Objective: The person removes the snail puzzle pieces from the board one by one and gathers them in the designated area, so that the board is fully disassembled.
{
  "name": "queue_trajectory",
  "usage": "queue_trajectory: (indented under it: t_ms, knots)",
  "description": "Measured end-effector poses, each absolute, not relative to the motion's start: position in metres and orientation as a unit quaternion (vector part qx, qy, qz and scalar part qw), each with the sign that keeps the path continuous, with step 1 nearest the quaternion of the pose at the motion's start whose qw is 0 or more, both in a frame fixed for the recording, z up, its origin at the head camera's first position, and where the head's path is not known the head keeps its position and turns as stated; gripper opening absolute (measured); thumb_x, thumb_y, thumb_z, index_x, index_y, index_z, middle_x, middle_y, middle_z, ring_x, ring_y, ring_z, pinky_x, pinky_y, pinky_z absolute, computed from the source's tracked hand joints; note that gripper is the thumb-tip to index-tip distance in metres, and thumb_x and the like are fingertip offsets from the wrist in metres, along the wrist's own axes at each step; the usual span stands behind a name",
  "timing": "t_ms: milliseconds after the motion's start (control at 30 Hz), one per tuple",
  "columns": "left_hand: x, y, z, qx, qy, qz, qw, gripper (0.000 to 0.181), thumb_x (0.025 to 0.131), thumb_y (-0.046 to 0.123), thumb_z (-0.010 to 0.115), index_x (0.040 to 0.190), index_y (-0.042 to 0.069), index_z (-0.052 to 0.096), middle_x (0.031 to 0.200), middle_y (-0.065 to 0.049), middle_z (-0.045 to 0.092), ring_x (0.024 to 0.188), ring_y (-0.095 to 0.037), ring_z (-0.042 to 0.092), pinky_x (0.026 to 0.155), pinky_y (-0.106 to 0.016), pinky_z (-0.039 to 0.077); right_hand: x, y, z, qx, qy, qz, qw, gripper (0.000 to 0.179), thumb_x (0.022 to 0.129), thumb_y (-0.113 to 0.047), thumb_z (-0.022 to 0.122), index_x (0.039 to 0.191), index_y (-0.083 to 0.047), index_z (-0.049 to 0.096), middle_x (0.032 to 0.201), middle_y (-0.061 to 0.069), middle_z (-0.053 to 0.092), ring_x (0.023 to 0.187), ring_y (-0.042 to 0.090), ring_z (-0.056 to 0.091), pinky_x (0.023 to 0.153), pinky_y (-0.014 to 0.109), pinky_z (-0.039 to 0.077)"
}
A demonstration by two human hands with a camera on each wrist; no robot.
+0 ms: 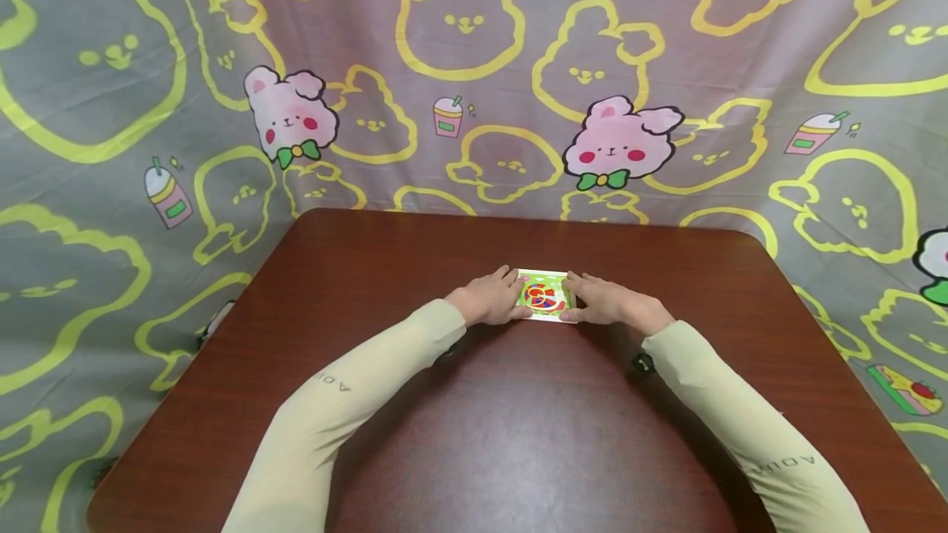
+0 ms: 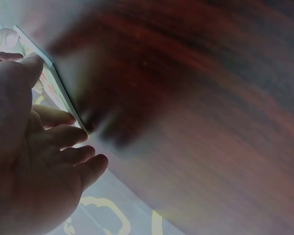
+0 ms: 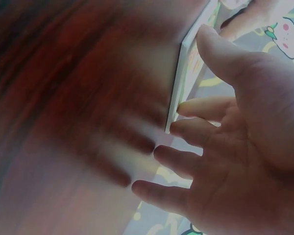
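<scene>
The small picture board (image 1: 546, 296) lay on the table (image 1: 533, 442), with more of the brown top stretching out on the near side of the board than beyond it. I could make out a pale border on it and, within, a green ground carrying a rounded red and blue figure.

At the board's left end was the person's left hand (image 1: 490, 296), loosely extended, its thumb at the near corner and two fingertips at the side edge. The other two fingers (image 2: 93, 169) reached out past the board's far corner.

The right hand (image 1: 603, 303) matched it at the board's right end. Its thumb lay over the near edge, the first two fingers touched the side toward the far corner, and the remaining fingers (image 3: 161, 196) spread clear of the board. Neither hand was closed round it; how firmly they pressed, I couldn't tell.

Two pale sleeves (image 1: 355, 393), lettered in grey, came in from the near side of the board, one on each flank. Beyond the board hung a printed cloth (image 1: 504, 39) with yellow outlines, drink cups (image 1: 448, 118) and pink rabbit faces (image 1: 618, 142).
</scene>
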State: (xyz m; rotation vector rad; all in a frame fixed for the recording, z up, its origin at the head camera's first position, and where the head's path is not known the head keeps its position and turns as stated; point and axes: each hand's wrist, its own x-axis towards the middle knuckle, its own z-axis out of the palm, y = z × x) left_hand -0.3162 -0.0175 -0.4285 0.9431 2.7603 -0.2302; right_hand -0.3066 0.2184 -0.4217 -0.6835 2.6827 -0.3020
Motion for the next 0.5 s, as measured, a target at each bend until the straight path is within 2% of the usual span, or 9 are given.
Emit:
queue_trajectory:
  t_ms: [200, 500]
  knots:
    - [-0.3118, -0.0188, -0.4262, 0.316, 0.939, -0.076, 0.112, 0.074, 0.1, 0.057, 0.039, 0.155, 0.009, 0.025, 0.161, -0.014, 0.026, 0.15, -0.03, 0.022, 0.118, -0.04, 0.03, -0.3041, 0.2176, -0.4242, -0.256, 0.946, -0.083, 0.179, 0.079, 0.097, -0.044, 0.056, 0.153, 0.0, 0.024, 0.161, 0.026, 0.013, 0.147, 0.049, 0.014, 0.117, 0.06, 0.021]
    - [-0.3067, -0.0206, -0.4252, 0.315, 0.939, -0.083, 0.108, 0.076, 0.099, 0.059, 0.039, 0.155, 0.008, 0.027, 0.161, -0.015, 0.027, 0.15, -0.029, 0.023, 0.118, -0.039, 0.03, -0.2978, 0.2128, -0.4221, -0.257, 0.946, -0.073, 0.186, 0.08, 0.097, -0.048, 0.055, 0.153, 0.0, 0.024, 0.162, 0.024, 0.012, 0.147, 0.048, 0.014, 0.117, 0.059, 0.022]
